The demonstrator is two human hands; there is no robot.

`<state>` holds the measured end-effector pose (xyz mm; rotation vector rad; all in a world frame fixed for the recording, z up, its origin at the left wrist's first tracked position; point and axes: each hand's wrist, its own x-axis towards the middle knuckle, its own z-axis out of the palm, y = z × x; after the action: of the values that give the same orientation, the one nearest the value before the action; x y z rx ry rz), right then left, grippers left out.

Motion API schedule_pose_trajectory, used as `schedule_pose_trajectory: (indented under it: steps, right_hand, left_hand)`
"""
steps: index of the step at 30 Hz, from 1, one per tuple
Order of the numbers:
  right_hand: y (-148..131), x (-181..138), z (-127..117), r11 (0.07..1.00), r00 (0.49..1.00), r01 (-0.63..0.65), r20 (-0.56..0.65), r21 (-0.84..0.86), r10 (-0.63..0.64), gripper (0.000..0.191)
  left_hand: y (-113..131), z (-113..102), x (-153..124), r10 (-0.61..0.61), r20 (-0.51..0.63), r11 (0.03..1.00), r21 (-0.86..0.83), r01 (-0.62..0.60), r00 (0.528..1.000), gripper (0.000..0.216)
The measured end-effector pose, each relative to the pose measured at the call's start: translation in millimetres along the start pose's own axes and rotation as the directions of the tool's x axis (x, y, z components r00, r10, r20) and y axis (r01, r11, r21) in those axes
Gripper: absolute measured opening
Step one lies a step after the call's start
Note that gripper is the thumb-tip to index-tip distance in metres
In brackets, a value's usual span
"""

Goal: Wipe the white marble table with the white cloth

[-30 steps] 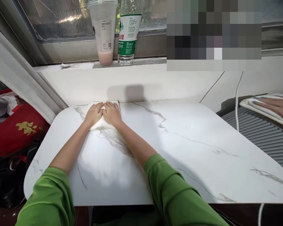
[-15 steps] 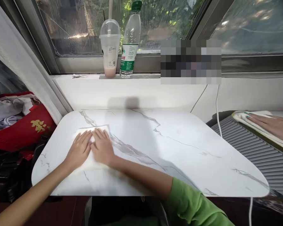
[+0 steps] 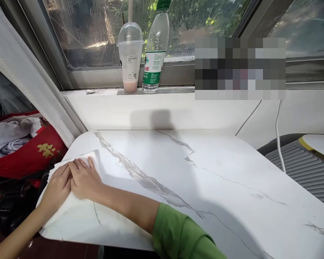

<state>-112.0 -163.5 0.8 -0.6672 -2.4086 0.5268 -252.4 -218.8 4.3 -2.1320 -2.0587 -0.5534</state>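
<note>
Both hands lie flat, side by side, on a white cloth (image 3: 90, 157) at the near left edge of a white marble-patterned table (image 3: 205, 180). My left hand (image 3: 56, 187) presses the cloth's left part with fingers stretched out. Touching it on the right, my right hand (image 3: 83, 180) also has its fingers flat on the cloth. The cloth's far corner sticks out beyond my fingertips. A green sleeve covers my right forearm.
A plastic cup (image 3: 130, 57) with a little pink drink and a water bottle (image 3: 155, 46) stand on the window sill behind the table. Red and grey fabric (image 3: 24, 144) is piled at the left. A grey ribbed appliance (image 3: 305, 169) and a white cable (image 3: 278, 129) sit at the right.
My two hands have slid the cloth from the table's far side toward me and to the left edge. Another person's hand at the right is no longer in view.
</note>
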Motion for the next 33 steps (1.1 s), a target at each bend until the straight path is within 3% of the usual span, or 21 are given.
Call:
schedule_pose_trajectory:
  steps: [5, 10, 14, 20, 25, 28, 33]
  right_hand:
    - [64, 40, -11, 0.993, 0.996, -0.081, -0.031, -0.081, 0.079, 0.048]
    - [138, 55, -43, 0.944, 0.963, -0.252, -0.149, -0.212, 0.223, 0.047]
    - [173, 40, -72, 0.921, 0.941, -0.319, -0.190, -0.224, 0.280, 0.046]
    - [176, -4, -96, 0.940, 0.958, -0.273, -0.144, -0.207, 0.247, 0.051]
    - [153, -69, -115, 0.928, 0.956, -0.290, -0.102, -0.235, 0.273, 0.052]
    - [131, -131, -134, 0.937, 0.965, -0.262, -0.037, -0.230, 0.260, 0.049]
    - [91, -237, -166, 0.955, 0.975, -0.224, -0.044, -0.193, 0.219, 0.050]
  left_hand:
    - [9, 26, 80, 0.018, 0.033, 1.000, -0.010, -0.018, 0.999, 0.037]
    - [36, 67, 169, 0.133, 0.070, 0.990, -0.050, -0.130, 0.989, 0.040]
    - [71, 91, 198, 0.143, 0.069, 0.989, -0.058, -0.139, 0.987, 0.041]
    - [114, 99, 172, 0.154, 0.092, 0.987, -0.058, -0.149, 0.984, 0.042]
    - [160, 87, 126, 0.194, 0.259, 0.981, -0.054, -0.186, 0.946, 0.050]
    - [195, 69, 79, 0.301, 0.404, 0.954, -0.123, -0.275, 0.864, 0.055]
    - [246, 38, 5, 0.562, 0.428, 0.815, -0.432, -0.386, 0.708, 0.067]
